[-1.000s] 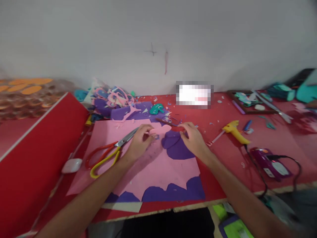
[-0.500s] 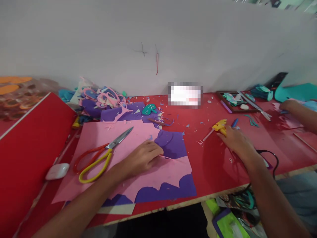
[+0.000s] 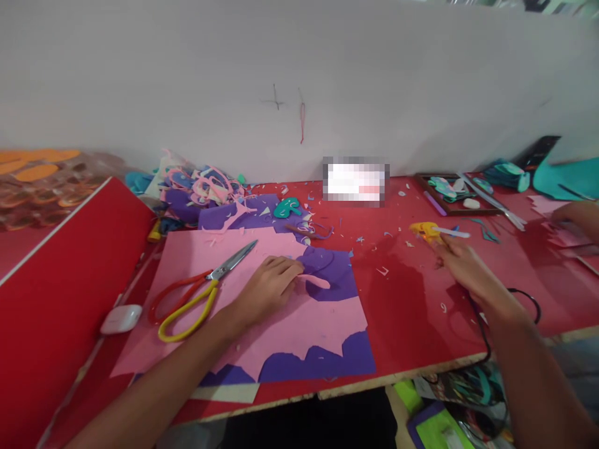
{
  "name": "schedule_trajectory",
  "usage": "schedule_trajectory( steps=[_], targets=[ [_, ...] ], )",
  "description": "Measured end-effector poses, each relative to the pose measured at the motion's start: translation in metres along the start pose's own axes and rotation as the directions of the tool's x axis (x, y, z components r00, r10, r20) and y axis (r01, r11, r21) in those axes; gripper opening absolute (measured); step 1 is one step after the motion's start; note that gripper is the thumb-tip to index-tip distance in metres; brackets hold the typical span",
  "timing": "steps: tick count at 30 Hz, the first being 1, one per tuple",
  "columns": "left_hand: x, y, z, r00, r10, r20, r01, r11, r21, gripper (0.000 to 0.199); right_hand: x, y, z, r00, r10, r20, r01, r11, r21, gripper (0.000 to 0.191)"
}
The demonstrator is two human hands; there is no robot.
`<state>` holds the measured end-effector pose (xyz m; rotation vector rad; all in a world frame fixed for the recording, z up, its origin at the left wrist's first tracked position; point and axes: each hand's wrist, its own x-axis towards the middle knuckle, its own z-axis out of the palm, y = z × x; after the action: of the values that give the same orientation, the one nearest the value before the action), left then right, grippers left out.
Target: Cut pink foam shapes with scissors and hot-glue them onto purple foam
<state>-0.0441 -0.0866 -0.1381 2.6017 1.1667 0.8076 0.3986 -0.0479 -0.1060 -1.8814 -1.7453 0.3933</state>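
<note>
My left hand (image 3: 276, 282) is closed on a small pink foam piece (image 3: 314, 280), over the large pink sheet (image 3: 322, 321). Under that sheet lies a purple sheet (image 3: 318, 368). Scissors with red and yellow handles (image 3: 211, 284) rest on the pink sheet, left of my hand. On the right, my right hand (image 3: 461, 259) is closed on a yellow glue gun (image 3: 425, 231) with a whitish stick (image 3: 452, 232) and a dark cord. A teal foam piece (image 3: 287, 208) lies behind my left hand.
Foam scraps (image 3: 206, 187) are heaped at the back left. A red board (image 3: 70, 299) and white case (image 3: 121, 319) stand left. A dark tray (image 3: 456, 198) is at the back right. Another person's hand (image 3: 578, 218) is at the far right over pink foam.
The glue gun has been raised and turned in my right hand, and its whitish stick now points right. The pink piece shows more clearly beyond my left fingers. The view has shifted slightly.
</note>
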Motion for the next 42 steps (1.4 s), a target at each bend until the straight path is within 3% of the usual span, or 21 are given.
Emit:
schedule_trajectory(
  steps=[2,5,9,13,16,19,23,30,35,39,42],
  targets=[
    [0.001,0.0,-0.002,0.999,0.037,-0.008,-0.037,0.999,-0.011,0.02,-0.001,-0.011,0.001,0.997,0.075,0.01,-0.075,0.968,0.239,0.036],
    [0.002,0.004,-0.009,0.988,0.143,0.055,-0.14,0.989,-0.052,0.018,0.0,-0.033,0.01,0.993,0.11,0.044,-0.119,0.912,0.392,0.041],
    [0.003,0.01,-0.012,0.958,0.24,0.154,-0.232,0.97,-0.066,0.018,0.002,-0.076,0.032,0.995,0.031,0.098,-0.076,0.859,0.506,0.039],
    [0.002,0.009,-0.009,0.972,0.213,0.1,-0.214,0.977,-0.001,0.025,0.001,-0.115,0.064,0.994,-0.053,0.095,-0.014,0.808,0.59,0.033],
    [0.001,0.006,-0.009,0.978,0.195,0.076,-0.198,0.98,0.028,0.023,-0.003,-0.131,0.092,0.98,-0.157,0.124,0.05,0.794,0.606,0.03],
    [0.002,0.006,-0.009,0.975,0.212,0.064,-0.215,0.976,0.043,0.02,-0.01,-0.136,0.111,0.969,-0.199,0.143,0.083,0.815,0.573,0.029],
    [0.003,0.007,-0.008,0.972,0.225,0.065,-0.227,0.973,0.035,0.022,-0.019,-0.136,0.12,0.97,-0.185,0.157,0.089,0.873,0.479,0.033],
    [0.004,0.007,-0.009,0.984,0.17,0.058,-0.166,0.984,-0.071,0.017,-0.026,-0.135,0.119,0.952,-0.099,0.29,-0.15,0.674,0.724,0.049],
    [0.003,0.004,-0.01,0.998,0.041,0.051,-0.036,0.994,-0.104,0.017,-0.025,-0.129,0.114,0.977,-0.072,0.2,-0.082,0.743,0.665,0.043],
    [0.002,0.002,-0.011,0.992,-0.118,0.041,0.123,0.979,-0.164,0.022,-0.024,-0.13,0.109,0.976,-0.056,0.211,-0.12,0.672,0.731,0.041],
    [0.003,0.004,-0.012,0.965,-0.254,0.068,0.263,0.934,-0.243,0.035,-0.025,-0.132,0.104,0.972,-0.056,0.227,-0.146,0.614,0.776,0.039]
  ],
)
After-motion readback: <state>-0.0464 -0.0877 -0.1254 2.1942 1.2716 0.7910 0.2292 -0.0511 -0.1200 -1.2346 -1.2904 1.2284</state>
